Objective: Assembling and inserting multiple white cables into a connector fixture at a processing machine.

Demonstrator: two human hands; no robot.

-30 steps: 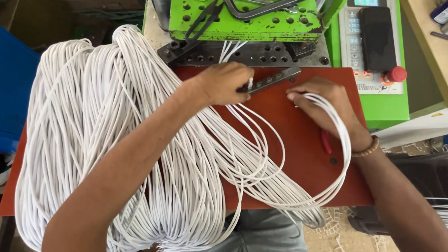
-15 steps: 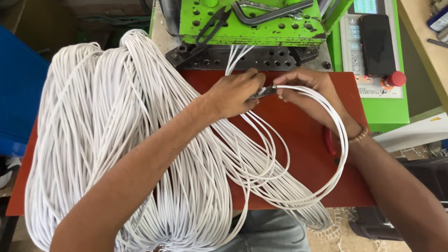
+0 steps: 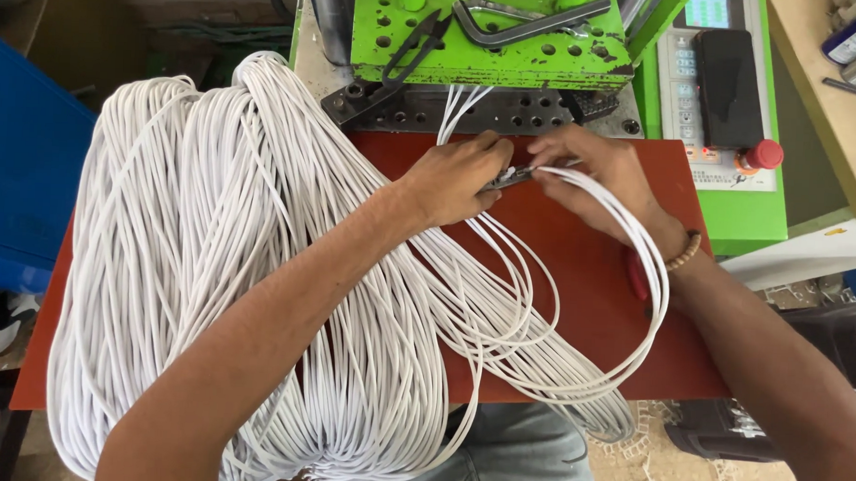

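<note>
Both hands have shifted up toward the green machine [image 3: 492, 34]. Cable ends [image 3: 511, 173] sit between them over the red mat [image 3: 579, 274], pinched by left hand [image 3: 459, 180] and right hand [image 3: 591, 175]. The white bundle [image 3: 237, 262] trails left.

Both forearms are stretched forward; the left hand [image 3: 459, 175] and right hand [image 3: 591, 175] are brought together, fingers curled and pinched.

Two bare forearms without sleeves; the right hand [image 3: 591, 175] wears a brown beaded bracelet [image 3: 684, 251] at the wrist. Blue-grey jeans [image 3: 511, 457] cover the lap.
</note>
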